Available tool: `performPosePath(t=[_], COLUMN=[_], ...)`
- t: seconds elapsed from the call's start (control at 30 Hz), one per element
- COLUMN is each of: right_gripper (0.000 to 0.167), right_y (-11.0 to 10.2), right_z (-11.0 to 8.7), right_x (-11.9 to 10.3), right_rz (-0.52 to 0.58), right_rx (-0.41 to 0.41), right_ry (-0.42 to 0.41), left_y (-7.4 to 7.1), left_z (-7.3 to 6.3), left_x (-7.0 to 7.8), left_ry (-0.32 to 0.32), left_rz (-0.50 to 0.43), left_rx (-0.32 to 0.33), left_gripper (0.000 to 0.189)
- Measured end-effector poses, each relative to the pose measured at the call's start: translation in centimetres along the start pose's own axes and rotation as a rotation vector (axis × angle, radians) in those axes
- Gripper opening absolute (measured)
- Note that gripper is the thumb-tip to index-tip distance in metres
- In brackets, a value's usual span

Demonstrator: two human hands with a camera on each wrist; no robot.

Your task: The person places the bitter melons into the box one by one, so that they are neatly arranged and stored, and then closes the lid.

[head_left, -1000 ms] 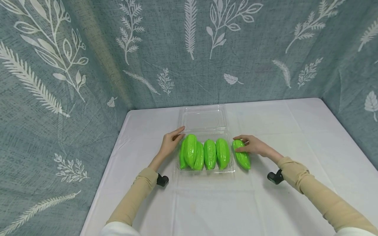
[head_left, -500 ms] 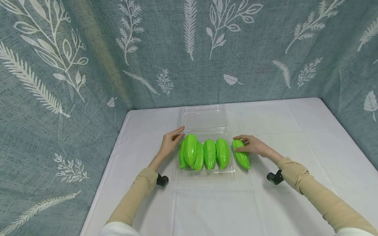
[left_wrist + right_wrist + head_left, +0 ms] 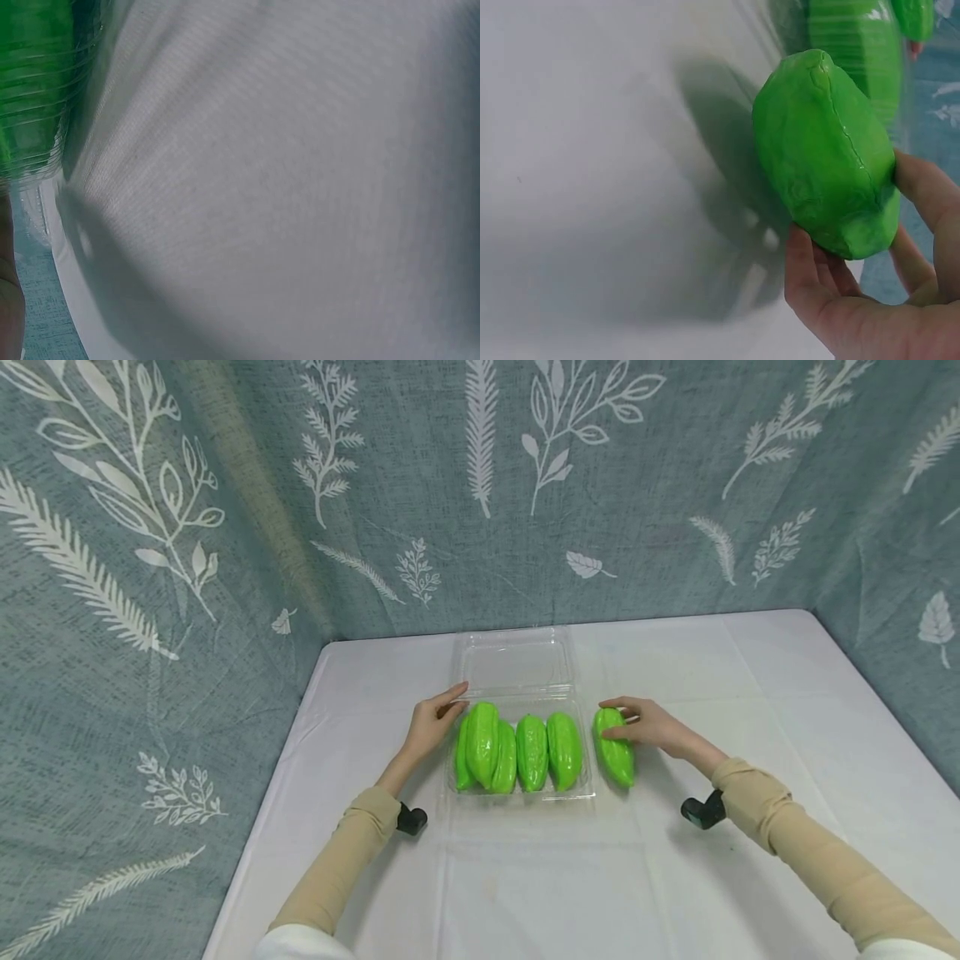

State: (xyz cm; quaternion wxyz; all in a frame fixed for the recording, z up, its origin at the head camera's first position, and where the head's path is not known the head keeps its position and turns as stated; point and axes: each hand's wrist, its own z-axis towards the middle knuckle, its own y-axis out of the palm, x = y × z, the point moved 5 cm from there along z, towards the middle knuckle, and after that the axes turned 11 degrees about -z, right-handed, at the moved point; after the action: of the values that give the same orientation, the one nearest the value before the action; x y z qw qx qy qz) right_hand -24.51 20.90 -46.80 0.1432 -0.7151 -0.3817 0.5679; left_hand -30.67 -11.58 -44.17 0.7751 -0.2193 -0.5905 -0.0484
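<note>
At the right of an uncovered clear plastic clamshell box (image 3: pixel 588 792), my right hand (image 3: pixel 651 727) grips a glossy green ridged fruit (image 3: pixel 618 760) by its far end, thumb on one side and fingers on the other. In the right wrist view this fruit (image 3: pixel 825 157) tilts, its shadow lying beside it on the white cloth. Several similar green fruits (image 3: pixel 532 752) sit in the box, one (image 3: pixel 482 739) lying on top of others at the left. My left hand (image 3: pixel 430 724) rests its extended fingers and thumb at the box's left edge, near the hinge.
The box's clear lid (image 3: pixel 515 660) lies folded back behind it. A white cloth (image 3: pixel 540 877) covers the table, and a blue-green leaf-patterned curtain (image 3: pixel 480 560) stands behind and at the sides. Black camera mounts (image 3: pixel 703 811) jut from both wrists.
My right hand has moved slightly up and to the right in the head view, and the gripped green fruit has shifted and turned a little with it. My left hand stays put.
</note>
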Motion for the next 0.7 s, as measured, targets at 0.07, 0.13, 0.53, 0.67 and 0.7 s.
performPosePath(t=[0.07, 0.13, 0.53, 0.67, 0.7], right_gripper=[0.064, 0.065, 0.065, 0.066, 0.066], right_y=[-0.5, -1.1, -4.8, -5.9, -6.2], right_z=[-0.1, -0.1, -0.2, -0.3, -0.3], right_x=[-0.2, -0.5, -1.4, -1.5, -1.6], right_rz=[0.014, 0.021, 0.042, 0.082, 0.098], right_rx=[0.006, 0.014, 0.061, 0.076, 0.083], right_ry=[-0.002, -0.001, 0.042, 0.057, 0.059], left_y=[0.0, 0.0, 0.0, -0.1, -0.1], left_z=[0.0, 0.0, 0.0, 0.0, 0.0], left_x=[0.0, -0.1, -0.2, -0.2, -0.2], left_ry=[0.007, 0.009, 0.004, 0.005, 0.003], left_rz=[0.002, 0.002, -0.010, -0.012, -0.009], left_rx=[0.000, 0.001, -0.002, -0.001, 0.000], left_gripper=[0.036, 0.036, 0.036, 0.036, 0.036])
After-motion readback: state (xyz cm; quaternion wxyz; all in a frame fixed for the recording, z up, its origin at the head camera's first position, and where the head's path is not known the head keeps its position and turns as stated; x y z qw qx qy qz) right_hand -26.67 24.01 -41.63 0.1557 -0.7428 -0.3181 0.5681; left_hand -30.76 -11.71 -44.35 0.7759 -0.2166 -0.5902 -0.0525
